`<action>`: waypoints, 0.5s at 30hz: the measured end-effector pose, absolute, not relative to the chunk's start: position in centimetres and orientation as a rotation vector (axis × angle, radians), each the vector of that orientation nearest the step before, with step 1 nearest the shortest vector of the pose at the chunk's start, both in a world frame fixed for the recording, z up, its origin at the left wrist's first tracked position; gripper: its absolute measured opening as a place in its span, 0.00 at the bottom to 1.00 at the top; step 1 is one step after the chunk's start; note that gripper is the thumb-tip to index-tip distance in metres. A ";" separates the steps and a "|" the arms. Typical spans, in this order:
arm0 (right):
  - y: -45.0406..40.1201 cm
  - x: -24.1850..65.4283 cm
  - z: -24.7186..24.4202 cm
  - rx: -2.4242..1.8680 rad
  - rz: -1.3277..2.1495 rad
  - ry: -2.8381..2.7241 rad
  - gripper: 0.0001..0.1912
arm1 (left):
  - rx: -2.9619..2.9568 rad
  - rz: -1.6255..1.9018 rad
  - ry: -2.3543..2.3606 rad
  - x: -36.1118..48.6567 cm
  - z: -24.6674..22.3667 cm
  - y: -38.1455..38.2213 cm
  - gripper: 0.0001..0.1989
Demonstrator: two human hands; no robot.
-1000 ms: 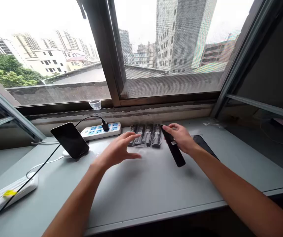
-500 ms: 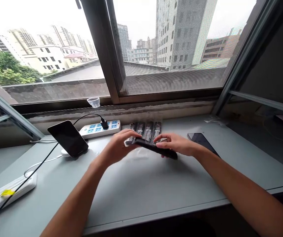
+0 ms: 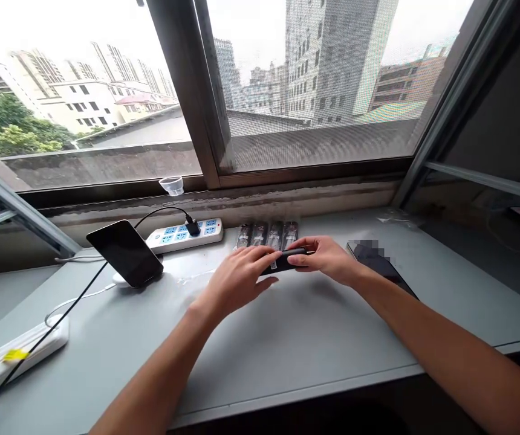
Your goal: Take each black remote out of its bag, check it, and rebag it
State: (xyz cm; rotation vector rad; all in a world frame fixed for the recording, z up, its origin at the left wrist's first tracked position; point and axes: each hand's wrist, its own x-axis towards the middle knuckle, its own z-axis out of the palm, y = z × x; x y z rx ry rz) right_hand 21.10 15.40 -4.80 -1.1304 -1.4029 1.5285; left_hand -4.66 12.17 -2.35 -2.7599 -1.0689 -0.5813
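A slim black bar-shaped object [image 3: 287, 261] with a small white label is held above the desk; its exact kind I cannot make out. My right hand [image 3: 321, 258] pinches its right end between thumb and fingers. My left hand [image 3: 246, 270] is closed over the left end from above, hiding that part, with its thumb below. Just behind the hands lie several dark items in clear plastic wrappers [image 3: 260, 232], side by side. A thin sheet of clear plastic [image 3: 195, 279] lies left of my left hand.
A dark phone [image 3: 380, 266] lies flat to the right on the grey desk [image 3: 260, 362]. At left, a black-screened device [image 3: 124, 254] leans on a white stand. Behind it are a power strip [image 3: 185, 235] and a clear cup [image 3: 172, 186]. Another white strip [image 3: 19, 356] with cables lies front left.
The black object has been turned, so its labelled side shows and its right end is higher. My left hand has moved right and over it. My right hand has risen slightly.
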 end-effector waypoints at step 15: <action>15.6 21.6 -4.9 -1.225 1.273 -1.622 0.32 | -2.711 -0.457 -1.159 -5.1 -2.7 12.4 0.25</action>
